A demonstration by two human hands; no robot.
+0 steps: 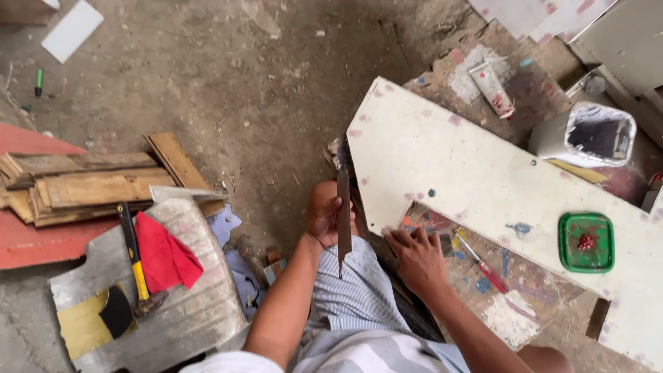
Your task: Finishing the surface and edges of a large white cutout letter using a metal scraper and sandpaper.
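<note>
My left hand [323, 215] grips a long dark metal file [343, 207], held upright against the left edge of a cream-painted board [476, 173]. My right hand [416, 254] lies flat, fingers spread, on the near edge of the board and the stained workbench [525, 290] beneath it. My knees in striped shorts show below the hands.
On the board sits a green lid [585, 242] with red paste. A red-handled screwdriver [483, 266], a tube [492, 88] and a white can [587, 135] lie on the bench. Left on the floor: a hammer [135, 259], red cloth [164, 254], wood planks [90, 183].
</note>
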